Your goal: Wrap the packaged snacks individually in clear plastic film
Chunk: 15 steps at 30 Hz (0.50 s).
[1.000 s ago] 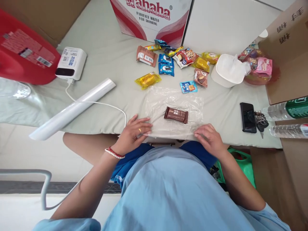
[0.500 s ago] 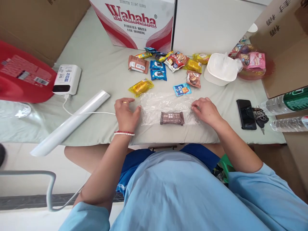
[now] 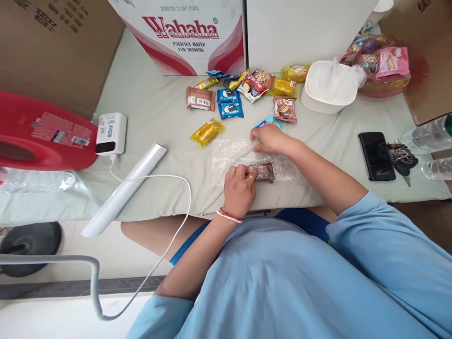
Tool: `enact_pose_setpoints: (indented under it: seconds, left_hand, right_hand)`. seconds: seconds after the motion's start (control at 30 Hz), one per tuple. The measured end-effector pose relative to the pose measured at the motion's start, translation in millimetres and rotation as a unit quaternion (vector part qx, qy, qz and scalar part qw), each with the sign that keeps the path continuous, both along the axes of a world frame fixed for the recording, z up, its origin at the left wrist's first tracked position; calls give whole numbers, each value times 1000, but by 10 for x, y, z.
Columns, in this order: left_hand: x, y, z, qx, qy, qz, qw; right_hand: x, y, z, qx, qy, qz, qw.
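Note:
A clear plastic bag (image 3: 226,153) lies flat at the front of the cloth-covered table, with a dark brown wrapped snack bar (image 3: 265,173) on it. My left hand (image 3: 240,188), wearing a ring and a red-and-white bracelet, is closed with bent fingers over the bar's left end, hiding that part. Over the bag's upper edge is my right hand (image 3: 270,139), its thumb and forefinger apart and pointing left. Just beyond its knuckles lies a light blue snack packet (image 3: 270,120), partly covered by the hand. A yellow wrapped snack (image 3: 207,132) rests up to the left.
Several snack packets, a white tub (image 3: 328,87) and a Wahaha carton (image 3: 187,37) stand behind. A phone (image 3: 376,156) and keys (image 3: 401,157) lie right. At left are a white roll (image 3: 125,188), a cabled white device (image 3: 111,133) and a red jug (image 3: 60,132).
My left hand has moved right onto the brown bar. My right hand has moved left and away from me, toward the blue packet. The whole view has shifted slightly.

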<state>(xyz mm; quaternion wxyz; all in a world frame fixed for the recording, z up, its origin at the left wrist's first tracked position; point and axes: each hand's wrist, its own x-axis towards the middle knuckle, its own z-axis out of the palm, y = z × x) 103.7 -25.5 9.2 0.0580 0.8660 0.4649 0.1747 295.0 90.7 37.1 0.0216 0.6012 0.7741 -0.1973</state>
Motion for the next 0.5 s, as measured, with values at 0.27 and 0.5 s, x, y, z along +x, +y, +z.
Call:
enact_pose_setpoints:
  seconds: [0.27,0.5]
  left_hand:
    - [-1,-36,38,-3,43,5,999]
    - [-150,22,-20,-48,-41,-26,998]
  right_hand:
    - [110,-331,223,77,215,124,966]
    - [38,-1121,-39,97,270,123,950]
